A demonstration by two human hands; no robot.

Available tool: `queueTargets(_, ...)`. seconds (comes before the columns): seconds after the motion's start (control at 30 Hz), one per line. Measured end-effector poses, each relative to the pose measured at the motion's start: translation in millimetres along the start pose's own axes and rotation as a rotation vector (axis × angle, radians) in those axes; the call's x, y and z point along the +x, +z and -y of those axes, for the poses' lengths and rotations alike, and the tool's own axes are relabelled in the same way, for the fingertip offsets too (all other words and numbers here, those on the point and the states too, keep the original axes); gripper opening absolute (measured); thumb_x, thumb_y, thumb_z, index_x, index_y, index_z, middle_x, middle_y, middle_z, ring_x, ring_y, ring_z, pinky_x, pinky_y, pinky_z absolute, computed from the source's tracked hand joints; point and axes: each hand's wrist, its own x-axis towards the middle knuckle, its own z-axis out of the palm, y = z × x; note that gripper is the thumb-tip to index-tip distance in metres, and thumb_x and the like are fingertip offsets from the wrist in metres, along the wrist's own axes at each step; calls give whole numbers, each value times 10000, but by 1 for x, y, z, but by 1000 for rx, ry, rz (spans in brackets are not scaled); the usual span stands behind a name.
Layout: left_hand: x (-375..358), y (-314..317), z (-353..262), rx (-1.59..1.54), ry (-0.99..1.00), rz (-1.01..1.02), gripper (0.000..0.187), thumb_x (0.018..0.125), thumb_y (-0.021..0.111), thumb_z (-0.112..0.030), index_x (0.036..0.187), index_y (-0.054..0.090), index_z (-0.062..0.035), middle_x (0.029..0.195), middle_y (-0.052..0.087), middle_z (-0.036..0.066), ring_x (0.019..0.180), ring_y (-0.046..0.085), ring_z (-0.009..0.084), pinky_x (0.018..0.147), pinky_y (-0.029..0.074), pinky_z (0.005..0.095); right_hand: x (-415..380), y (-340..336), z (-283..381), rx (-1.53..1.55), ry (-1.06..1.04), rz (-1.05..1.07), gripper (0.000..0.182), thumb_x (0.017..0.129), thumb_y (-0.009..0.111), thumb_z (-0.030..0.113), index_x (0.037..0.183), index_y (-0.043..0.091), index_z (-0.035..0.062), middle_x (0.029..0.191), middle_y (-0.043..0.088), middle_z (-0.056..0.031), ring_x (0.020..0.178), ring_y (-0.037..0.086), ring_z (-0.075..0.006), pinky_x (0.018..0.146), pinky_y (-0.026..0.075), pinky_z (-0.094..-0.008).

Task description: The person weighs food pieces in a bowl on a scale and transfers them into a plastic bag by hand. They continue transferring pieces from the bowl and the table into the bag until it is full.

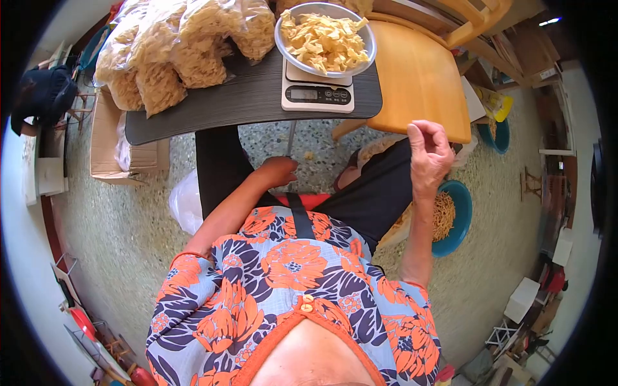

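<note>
On dark table [251,96] | bags [193,51], bowl [371,48] atop scale [318,103] | chair [418,77] alongside

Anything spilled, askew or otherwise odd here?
Just a small yellowish fleck on the floor near the table, possibly a dropped flake; the heaped bowl stands upright on the scale, no spill visible around it.

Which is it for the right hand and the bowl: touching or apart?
Apart. The head view shows a clear gap between right hand and bowl, with part of the chair seat visible there.
</note>
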Motion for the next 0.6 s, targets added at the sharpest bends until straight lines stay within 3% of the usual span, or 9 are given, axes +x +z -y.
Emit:
queueTargets(0.23, 1, -5, -11, -35, -26, 7, 319, 877, 756, -315, 1038, 711, -43, 1030, 731, 210, 1023, 704, 416, 872, 555, 535, 20, 50, 54, -63, -182, 130, 112, 874, 823, 28, 961, 754, 40, 904, 664, -40, 731, 592, -113, 642, 483, -241)
queueTargets(0.6, 2, -19, -35, -59, -51, 86, 337, 897, 733, -311, 1103, 686, -49, 1037, 718, 228, 998, 699, 437, 848, 548, 538, 33, 83, 69, -78, -241, 167, 140, 847, 836, 8, 962, 764, 41, 889, 663, -55, 735, 616, -139, 632, 513, -269)
